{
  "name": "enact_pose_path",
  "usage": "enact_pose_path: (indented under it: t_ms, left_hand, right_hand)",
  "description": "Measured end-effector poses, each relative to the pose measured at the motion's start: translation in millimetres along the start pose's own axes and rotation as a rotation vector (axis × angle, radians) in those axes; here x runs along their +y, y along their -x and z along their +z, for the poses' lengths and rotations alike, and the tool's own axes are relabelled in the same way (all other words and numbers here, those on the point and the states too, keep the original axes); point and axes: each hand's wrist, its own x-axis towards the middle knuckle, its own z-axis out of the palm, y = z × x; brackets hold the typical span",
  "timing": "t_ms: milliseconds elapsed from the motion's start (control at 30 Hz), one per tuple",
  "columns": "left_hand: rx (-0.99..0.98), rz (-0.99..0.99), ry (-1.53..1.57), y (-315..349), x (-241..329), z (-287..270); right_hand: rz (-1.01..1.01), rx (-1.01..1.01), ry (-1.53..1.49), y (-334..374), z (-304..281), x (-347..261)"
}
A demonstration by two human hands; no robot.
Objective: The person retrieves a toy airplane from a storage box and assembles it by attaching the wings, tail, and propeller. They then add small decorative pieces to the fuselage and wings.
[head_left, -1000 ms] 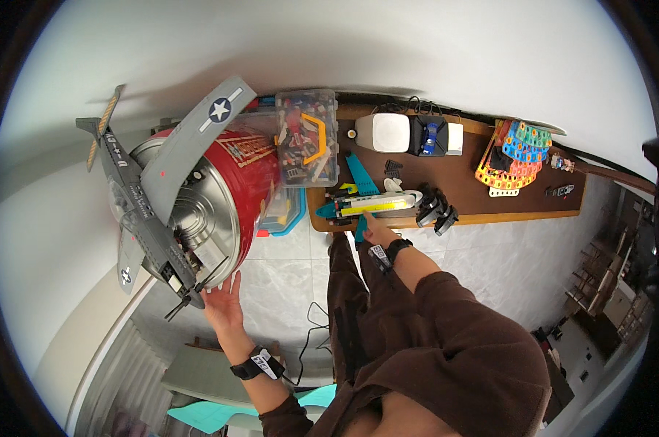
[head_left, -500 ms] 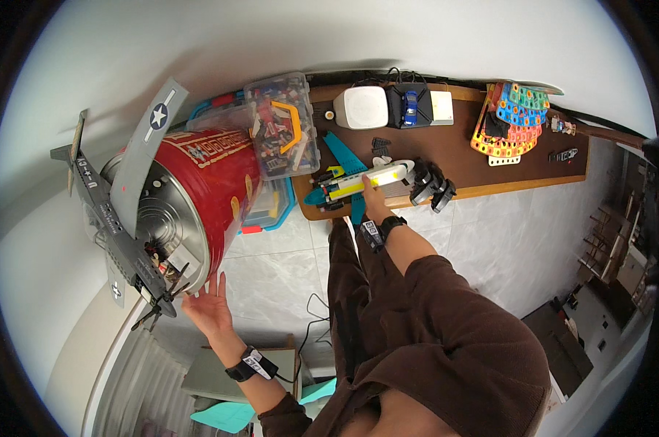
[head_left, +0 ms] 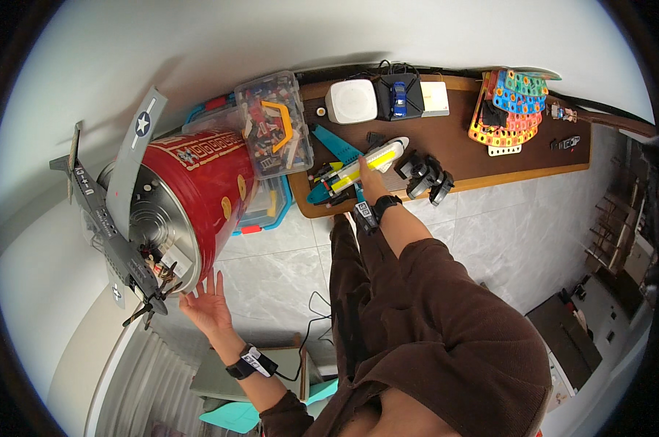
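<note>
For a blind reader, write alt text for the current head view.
A person's right hand touches a white-and-teal toy plane at a brown table; the open left hand is near a red drum and gray model plane.

There are two toy planes point(head_left: 111, 226) point(head_left: 350, 173), two black wristbands point(head_left: 240, 368) point(head_left: 385, 206), one red drum point(head_left: 205, 178) and one blue toy car point(head_left: 398, 98)

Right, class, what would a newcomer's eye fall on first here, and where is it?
Probably the grey model plane at far left, seen across the silver top of a red drum. Next, the white and teal toy plane in the right hand, near the left end of the brown table; then the colourful fanned boards toward its right end.
</note>
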Motion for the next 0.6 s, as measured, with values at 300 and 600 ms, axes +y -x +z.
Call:
enact_pose_path:
  t_ms: [300,600]
  left_hand:
    - [0.041,-0.275,-0.021,27,-70,-28]
    - [-0.227,-0.401,-0.485,11,-121,-61]
  right_hand:
    - [0.085,0.214,0.081,9,-6,-14]
    - [-0.062,0.133,0.064,50,-38,33]
